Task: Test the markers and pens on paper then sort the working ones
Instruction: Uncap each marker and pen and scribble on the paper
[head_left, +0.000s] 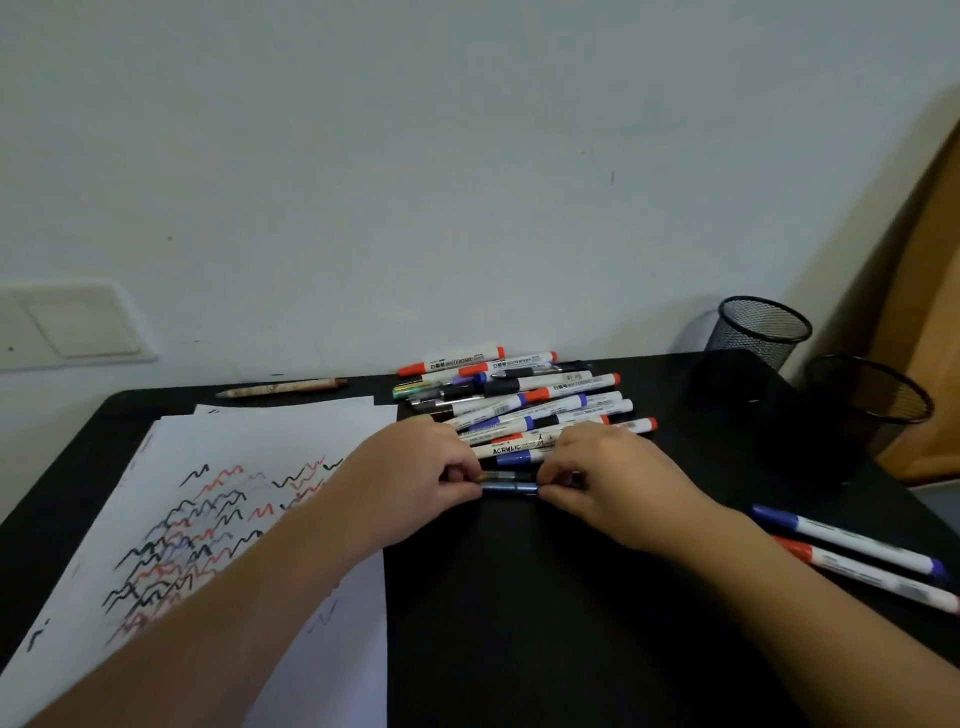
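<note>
Over a black worktop (519, 597), a person's left hand (415, 462) and right hand (608, 467) each pinch one end of a slim dark-blue pen (509, 487), held level just in front of the heap of white-barrelled markers (524, 405). A jerky pull could scatter that heap. Bare room lies nearer the person, between the scribbled white paper (218, 519) and two loose markers (852, 556), with two black mesh cups (758, 332) far right.

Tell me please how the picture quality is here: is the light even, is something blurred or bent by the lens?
Head view: soft, dim, fairly even light; no glare. The black table swallows detail, so the dark pen between the left hand and right hand is hard to read. The forearms look slightly smeared. The wide lens bends the table edges and stretches the paper.
</note>
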